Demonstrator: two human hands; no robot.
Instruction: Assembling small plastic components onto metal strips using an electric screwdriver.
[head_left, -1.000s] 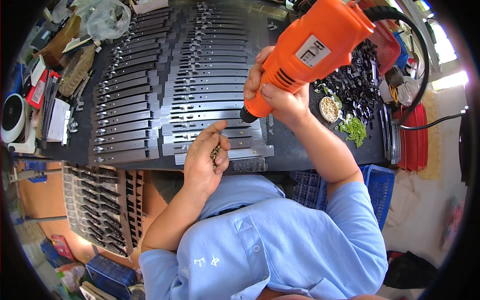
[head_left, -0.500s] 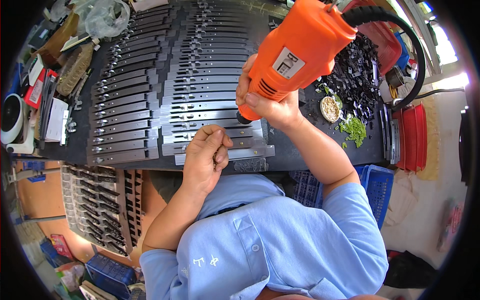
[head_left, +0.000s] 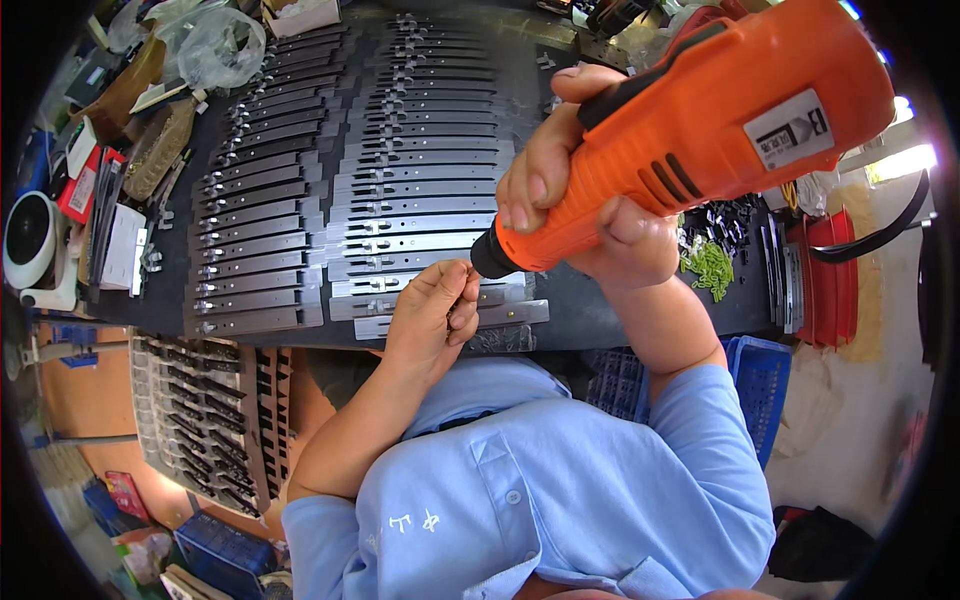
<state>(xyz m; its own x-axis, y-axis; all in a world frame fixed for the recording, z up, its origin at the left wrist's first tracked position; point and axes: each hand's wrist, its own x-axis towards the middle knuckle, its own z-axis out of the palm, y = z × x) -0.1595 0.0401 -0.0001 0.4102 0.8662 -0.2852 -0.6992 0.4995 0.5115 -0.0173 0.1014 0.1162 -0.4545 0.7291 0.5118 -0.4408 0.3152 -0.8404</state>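
As right hand (head_left: 622, 245) grips driver (head_left: 720, 120) | left hand (head_left: 430, 315) near table edge (head_left: 588, 332), bare rightward

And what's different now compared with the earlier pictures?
The right hand swung the bulky orange power screwdriver rightward, bringing its black nose to the left hand's fingertips. The left hand shifted slightly right, fingers closed more than at first. Unchanged: the tool grip, the long grey metal strips.
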